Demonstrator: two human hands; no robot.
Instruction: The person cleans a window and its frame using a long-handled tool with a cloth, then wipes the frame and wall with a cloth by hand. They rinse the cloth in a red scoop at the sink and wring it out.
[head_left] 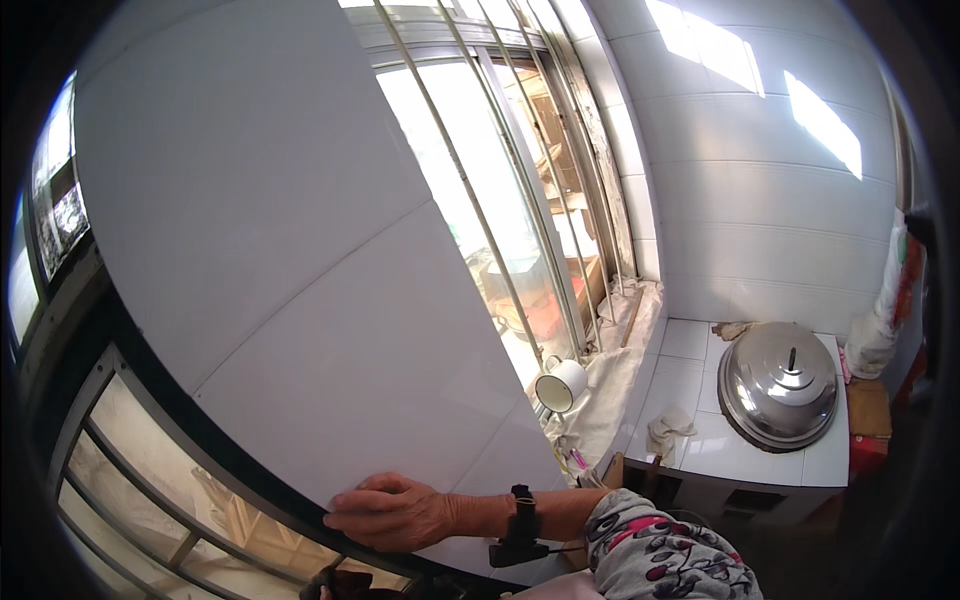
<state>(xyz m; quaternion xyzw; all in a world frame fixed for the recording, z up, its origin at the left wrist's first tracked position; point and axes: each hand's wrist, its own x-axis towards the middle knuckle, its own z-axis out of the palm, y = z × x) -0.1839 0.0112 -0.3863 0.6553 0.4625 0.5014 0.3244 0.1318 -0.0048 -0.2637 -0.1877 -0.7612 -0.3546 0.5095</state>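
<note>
My right hand [392, 513] reaches in from the lower right, in a grey patterned sleeve [672, 552] with a black wristband [523, 515]. Its fingers are bent and close together at the lower edge of the white tiled wall [360, 380], beside the dark green frame [225, 455] of a barred window [190, 520]. What the fingers hold, if anything, is hidden. A dark shape [342, 582] at the bottom edge is too shadowed to name. My left hand cannot be made out.
A white mug [561, 384] stands by the cloth-covered sill [605, 390] of the bright barred window [500, 210]. To the right, a large domed metal lid [780, 385] sits on the white tiled counter [690, 350]. A crumpled cloth [670, 432] lies near the counter's front edge.
</note>
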